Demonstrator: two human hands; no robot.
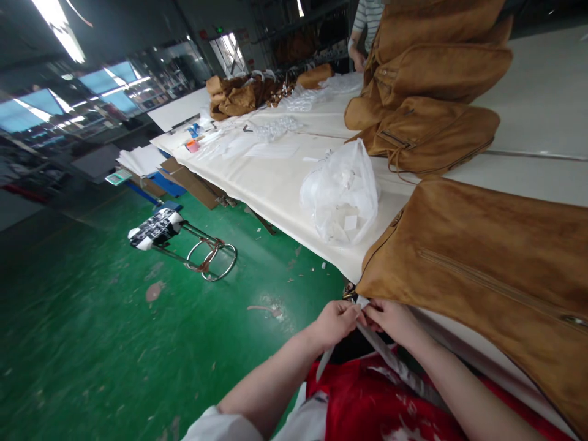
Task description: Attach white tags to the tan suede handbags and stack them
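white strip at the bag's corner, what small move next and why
Probably gather in the loose end of the white strip with the left hand while the right hand holds: both hands' fingers meet at the brown bag's corner, and that end dangles free.

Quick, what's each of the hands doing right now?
Left hand: closed, pinching a white strip.
Right hand: closed, apparently on the same strip, just below the brown bag's corner.
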